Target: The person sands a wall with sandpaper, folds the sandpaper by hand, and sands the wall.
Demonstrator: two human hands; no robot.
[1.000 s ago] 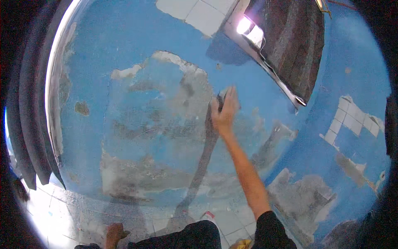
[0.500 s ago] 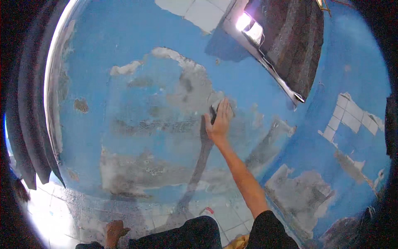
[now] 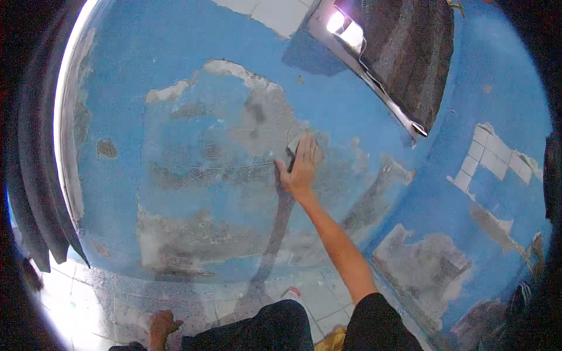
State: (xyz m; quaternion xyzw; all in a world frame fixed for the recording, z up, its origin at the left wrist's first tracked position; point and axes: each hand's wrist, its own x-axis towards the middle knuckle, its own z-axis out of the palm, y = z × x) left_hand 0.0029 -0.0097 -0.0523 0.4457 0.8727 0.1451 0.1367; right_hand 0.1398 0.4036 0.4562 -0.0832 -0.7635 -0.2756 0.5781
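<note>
My right hand [image 3: 300, 169] lies flat against a blue-painted wall [image 3: 193, 35], thumb spread and fingers together. Beneath the fingers is a thin pale-grey sheet or pad [image 3: 318, 154], mostly covered by them; its exact kind does not show. Around it the paint is worn through to a rough grey patch [image 3: 272, 114] with scratch lines. Low on the left, my left hand [image 3: 164, 323] is apart from the wall, its fingers curled and its thumb out. I see nothing in it.
Dark corrugated sheeting [image 3: 404, 52] with a bright lamp [image 3: 335, 22] fills the upper right. White tiles show through the paint on the right-hand wall [image 3: 489, 155]. Dark folded sheets [image 3: 44, 175] hang at the left. A small white-and-red object [image 3: 291, 293] sits by my knee on the tiled floor [image 3: 325, 313].
My right hand has slid slightly left and down across the wall with the sheet under it. The whole view has shifted a little. My left hand has stayed where it was.
</note>
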